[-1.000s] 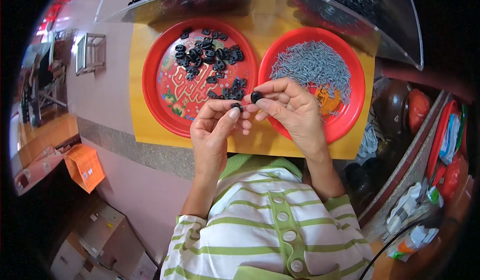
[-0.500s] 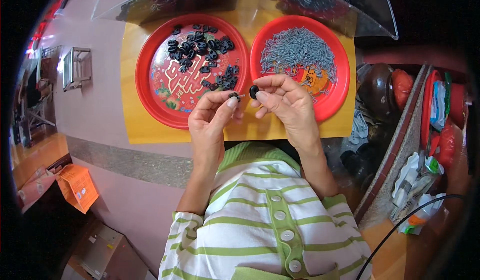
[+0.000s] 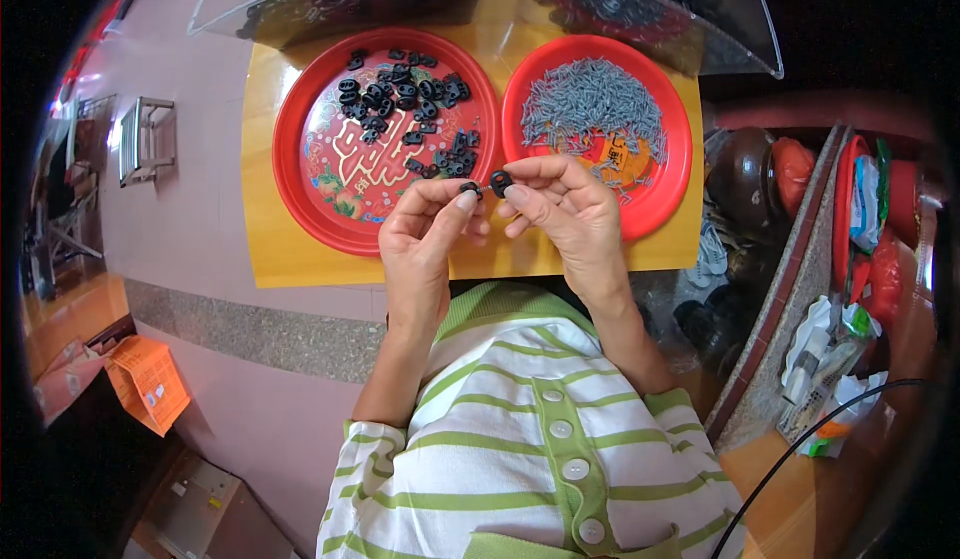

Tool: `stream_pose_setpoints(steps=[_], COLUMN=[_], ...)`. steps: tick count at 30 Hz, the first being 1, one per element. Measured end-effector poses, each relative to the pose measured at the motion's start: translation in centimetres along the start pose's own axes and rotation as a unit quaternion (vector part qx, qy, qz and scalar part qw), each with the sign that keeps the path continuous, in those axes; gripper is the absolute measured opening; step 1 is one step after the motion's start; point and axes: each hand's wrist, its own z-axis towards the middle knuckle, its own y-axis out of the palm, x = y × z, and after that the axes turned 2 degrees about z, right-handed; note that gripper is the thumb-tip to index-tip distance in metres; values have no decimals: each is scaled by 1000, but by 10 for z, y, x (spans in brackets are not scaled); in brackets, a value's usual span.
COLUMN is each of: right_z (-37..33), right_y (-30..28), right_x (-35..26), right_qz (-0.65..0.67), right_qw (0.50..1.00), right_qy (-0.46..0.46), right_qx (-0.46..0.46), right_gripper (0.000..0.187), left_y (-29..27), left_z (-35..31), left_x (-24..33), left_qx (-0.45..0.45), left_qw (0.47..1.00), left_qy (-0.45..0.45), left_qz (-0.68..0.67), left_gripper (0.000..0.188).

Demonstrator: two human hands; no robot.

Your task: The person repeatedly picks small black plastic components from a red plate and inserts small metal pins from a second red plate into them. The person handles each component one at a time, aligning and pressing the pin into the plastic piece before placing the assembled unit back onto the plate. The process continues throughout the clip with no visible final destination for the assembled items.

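Between thumb and forefinger, my left hand [image 3: 425,234] pinches a small black plastic piece [image 3: 471,189]. A thin grey screw seems to stick out of it toward the right, though it is too small to be sure. My right hand [image 3: 572,217] pinches a black oval plastic piece [image 3: 500,182] with holes in it. The two pieces are very close; whether they touch I cannot tell. Behind my left hand is a red patterned tray [image 3: 287,174] scattered with black plastic pieces [image 3: 385,99]. Beyond my right hand, a red tray [image 3: 683,149] holds a heap of grey screws [image 3: 592,99].
Two clear bins of black parts, a left bin [image 3: 365,4] and a right bin [image 3: 660,24], stand at the back of the yellow table surface [image 3: 262,229]. A metal stool [image 3: 146,141] is at left. Bags and jars [image 3: 750,174] crowd the right, beside a black cable [image 3: 800,439].
My right hand has moved slightly left, bringing its oval piece closer to the left one. That piece has turned, so its holes now show. My left hand stays nearly still.
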Motion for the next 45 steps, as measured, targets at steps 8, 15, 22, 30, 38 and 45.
stream_pose_setpoints(steps=[8,15,22,30,38,45], right_z=[-1,1,3,10,12,11], right_y=[7,4,3,0,3,-1], right_x=[0,4,3,6,7,13], right_qz=[-25,-48,-101,-98,-84,-63], right_qw=[1000,999,994,994,995,997], right_qy=[-16,-14,-45,-44,-51,-48], right_qx=[-5,1,2,6,2,1], right_gripper=[20,20,19,18,15,13], left_y=[-3,-3,0,2,2,3], left_z=[-2,0,6,11,14,17], left_x=[3,-1,-2,-1,-2,-5], left_qx=[0,-5,-10,-33,-24,-34], left_qw=[1000,1000,999,999,1000,998], left_qy=[7,11,17,10,0,-7], left_qz=[3,25,49,13,5,48], left_gripper=[9,10,10,13,14,14])
